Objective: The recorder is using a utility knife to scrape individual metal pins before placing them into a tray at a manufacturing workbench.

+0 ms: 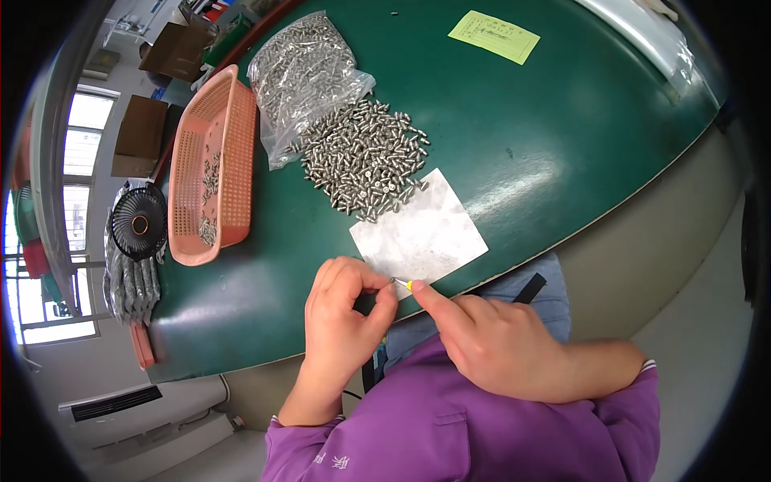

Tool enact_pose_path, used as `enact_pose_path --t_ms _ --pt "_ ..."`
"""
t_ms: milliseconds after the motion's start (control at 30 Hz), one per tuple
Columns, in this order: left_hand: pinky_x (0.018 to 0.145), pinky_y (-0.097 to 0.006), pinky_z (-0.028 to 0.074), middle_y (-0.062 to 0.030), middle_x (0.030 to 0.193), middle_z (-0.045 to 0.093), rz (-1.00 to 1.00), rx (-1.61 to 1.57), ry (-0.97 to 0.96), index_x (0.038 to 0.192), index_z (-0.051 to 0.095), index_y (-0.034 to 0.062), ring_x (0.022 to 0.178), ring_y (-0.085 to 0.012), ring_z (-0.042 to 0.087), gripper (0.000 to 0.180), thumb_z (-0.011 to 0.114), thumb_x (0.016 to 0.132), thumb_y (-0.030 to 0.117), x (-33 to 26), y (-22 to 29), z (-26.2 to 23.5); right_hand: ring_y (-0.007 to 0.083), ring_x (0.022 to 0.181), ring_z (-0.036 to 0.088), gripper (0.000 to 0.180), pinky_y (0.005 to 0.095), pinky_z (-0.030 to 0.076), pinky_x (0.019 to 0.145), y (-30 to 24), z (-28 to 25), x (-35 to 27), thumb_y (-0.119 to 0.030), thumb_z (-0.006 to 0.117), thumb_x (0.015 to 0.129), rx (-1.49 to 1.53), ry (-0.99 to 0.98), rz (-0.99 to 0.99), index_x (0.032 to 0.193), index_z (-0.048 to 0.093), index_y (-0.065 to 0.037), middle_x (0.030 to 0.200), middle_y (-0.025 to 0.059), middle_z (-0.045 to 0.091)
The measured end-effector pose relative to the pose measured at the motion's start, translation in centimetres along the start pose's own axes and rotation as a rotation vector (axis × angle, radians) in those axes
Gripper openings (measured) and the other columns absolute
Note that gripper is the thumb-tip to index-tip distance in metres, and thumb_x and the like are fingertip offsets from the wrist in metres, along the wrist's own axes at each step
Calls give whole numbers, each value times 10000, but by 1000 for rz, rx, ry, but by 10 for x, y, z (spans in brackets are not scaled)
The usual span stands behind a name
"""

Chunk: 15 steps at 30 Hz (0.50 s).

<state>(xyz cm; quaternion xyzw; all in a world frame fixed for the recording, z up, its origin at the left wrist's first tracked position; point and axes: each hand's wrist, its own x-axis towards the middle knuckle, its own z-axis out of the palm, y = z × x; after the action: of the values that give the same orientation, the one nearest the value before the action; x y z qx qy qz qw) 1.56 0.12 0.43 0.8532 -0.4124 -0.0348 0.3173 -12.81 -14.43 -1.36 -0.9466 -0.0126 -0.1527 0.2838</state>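
Note:
Near the table's front edge, my left hand (347, 309) pinches a tiny metal part (393, 280) between thumb and index finger; its exact kind is too small to make out. My right hand (502, 337) grips a small tool with a yellow end (409, 285) and a thin metal shaft, whose tip meets the part. Most of the tool is hidden in my fingers. Both hands are over the lower edge of a smudged white paper sheet (438, 229). Just beyond it lies a heap of small metal screw-like parts (365, 153), a few resting on the paper's top corner.
A clear plastic bag (301, 64) full of similar parts lies behind the heap. Left of it stands a pink plastic basket (239, 161) with some parts inside. A yellow-green slip (494, 36) lies on the green table (562, 128). A black fan (139, 223) is at the left edge.

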Motion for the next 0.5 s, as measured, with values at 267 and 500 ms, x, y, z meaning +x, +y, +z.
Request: enact_pose_path --t_ms 267,500 --pt "632 -357 464 -55 736 576 -8 -23 6 716 574 59 712 -254 562 177 727 676 -19 2 2 1 130 506 563 590 265 471 409 -5 -14 9 -120 602 764 -42 -77 -11 1337 535 6 679 34 498" --pt "627 -357 459 -59 727 571 -14 -22 48 715 572 56 699 -254 556 177 727 675 -18 -1 -2 4 151 506 571 598 283 482 426 -1 -6 6 -114 606 761 4 -68 20 1341 527 6 687 56 514"
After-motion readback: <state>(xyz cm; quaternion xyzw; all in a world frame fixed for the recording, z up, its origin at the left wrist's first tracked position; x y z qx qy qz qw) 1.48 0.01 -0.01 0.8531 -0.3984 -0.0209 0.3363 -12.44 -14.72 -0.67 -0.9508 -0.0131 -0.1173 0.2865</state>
